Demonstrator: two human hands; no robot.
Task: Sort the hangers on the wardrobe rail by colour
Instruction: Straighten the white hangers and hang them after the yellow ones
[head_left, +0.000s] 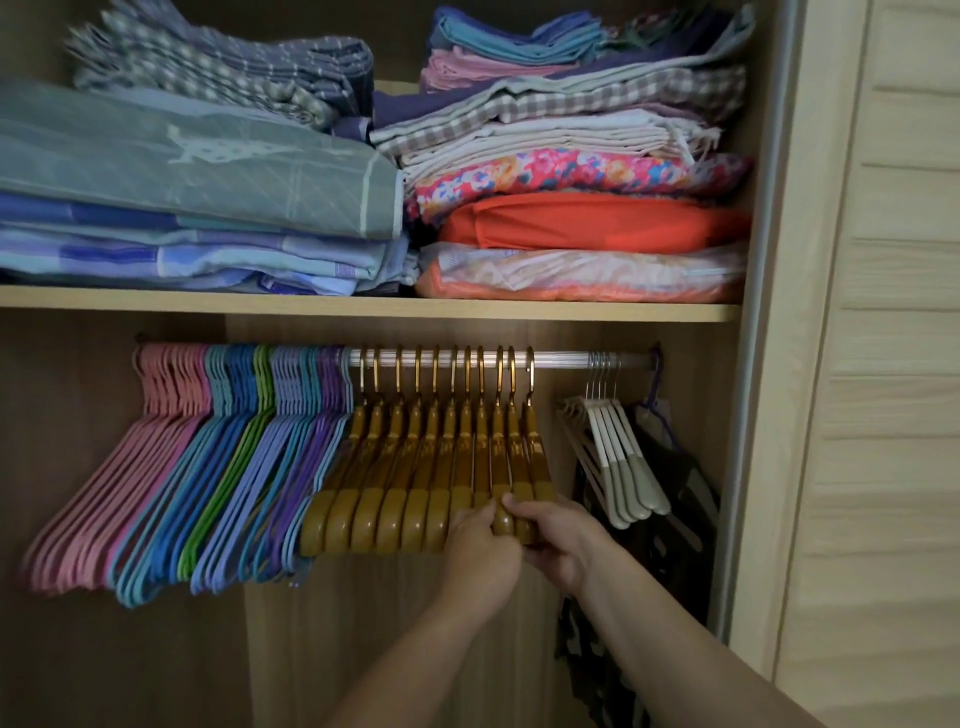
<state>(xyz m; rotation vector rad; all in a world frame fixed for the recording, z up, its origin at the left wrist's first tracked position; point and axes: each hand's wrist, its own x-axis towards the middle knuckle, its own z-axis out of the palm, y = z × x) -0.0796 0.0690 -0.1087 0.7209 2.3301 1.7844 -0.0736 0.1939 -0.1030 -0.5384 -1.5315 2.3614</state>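
Note:
A metal rail (561, 358) spans the wardrobe under the shelf. From the left hang pink hangers (119, 473), then teal and blue hangers (208, 467), a few green hangers (236, 467), and lilac and purple hangers (301, 457). In the middle hang several gold-brown hangers (415, 478). White hangers (618, 457) hang near the right end. My left hand (480, 551) and my right hand (558, 540) both grip the lower ends of the rightmost gold-brown hangers.
A shelf (363, 306) above the rail carries stacks of folded bedding (571, 182). Dark patterned fabric (675, 493) hangs at the far right behind the white hangers. The louvred sliding door (883, 364) stands on the right.

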